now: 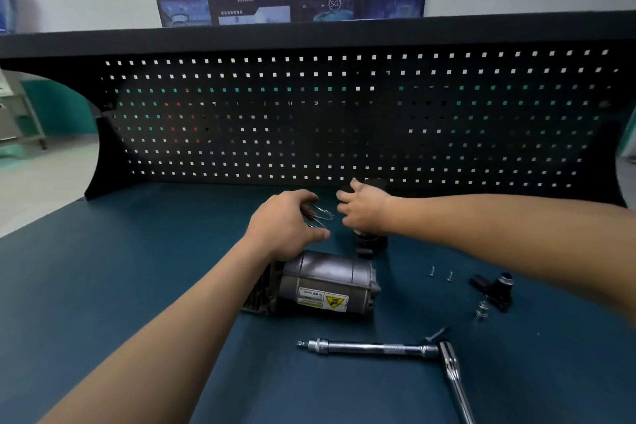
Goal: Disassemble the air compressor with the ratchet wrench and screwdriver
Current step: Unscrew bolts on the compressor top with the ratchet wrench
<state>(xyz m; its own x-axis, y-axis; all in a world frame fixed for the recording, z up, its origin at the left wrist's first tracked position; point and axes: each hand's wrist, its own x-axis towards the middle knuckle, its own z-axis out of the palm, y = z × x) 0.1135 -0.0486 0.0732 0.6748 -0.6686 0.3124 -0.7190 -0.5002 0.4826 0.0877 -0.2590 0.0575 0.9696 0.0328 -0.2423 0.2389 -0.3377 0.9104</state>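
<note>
And the left hand (285, 224) curls round a light, springy wire coil (321, 215), the right hand (364, 213) clamps a black part (371, 241), both at 12 o'clock of the compressor (327, 286), heavy-looking slick metal, best gripped round its barrel

Bare benchtop (103, 286) left of compressor (323, 282)

We are working under dim, even light; glare is glinting off the ratchet wrench (453, 377) below our right hand (364, 212), while blur and wide-angle bending are smearing edges far beyond our left hand (285, 224).
</note>
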